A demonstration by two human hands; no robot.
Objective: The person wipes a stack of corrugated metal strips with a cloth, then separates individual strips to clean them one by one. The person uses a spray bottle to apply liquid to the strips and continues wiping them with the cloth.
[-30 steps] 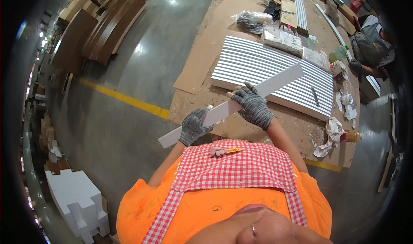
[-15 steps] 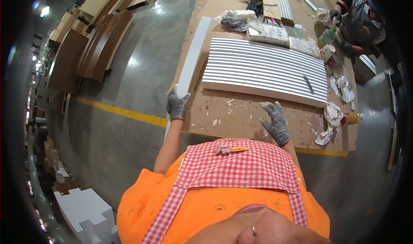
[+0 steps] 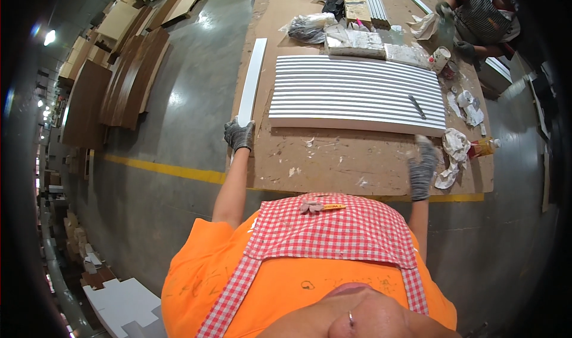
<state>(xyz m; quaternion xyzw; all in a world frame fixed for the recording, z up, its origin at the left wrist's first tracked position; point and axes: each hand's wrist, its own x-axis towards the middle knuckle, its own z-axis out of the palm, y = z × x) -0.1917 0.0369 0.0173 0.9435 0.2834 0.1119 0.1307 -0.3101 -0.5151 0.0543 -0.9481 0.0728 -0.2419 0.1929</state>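
Observation:
My left hand [image 3: 239,135], in a grey knit glove, is closed round the near end of a long white strip of board [image 3: 252,78]. The strip points away from me along the table's left edge. To its right lies a stack of white strips [image 3: 357,93], side by side, with a dark slim tool [image 3: 417,107] on top. My right hand [image 3: 422,168], gloved too, is over the table's front right part, just short of the stack's near corner. Its fingers point forward, slightly blurred, and nothing shows in them. A crumpled white rag [image 3: 456,144] is beside it.
A bottle of amber liquid [image 3: 484,147] lies by the rag on the brown worktable [image 3: 333,165]. Wrapped blocks [image 3: 354,43], plastic bags [image 3: 310,28] and a white tub [image 3: 440,59] stand beyond the stack. A co-worker [image 3: 485,22] is at the far right. Brown panels [image 3: 128,78] lean at left.
My right hand has swung right, from before the stack's middle to near the rag. The strip in my left hand has shifted left and nearer me. The co-worker's hands have moved.

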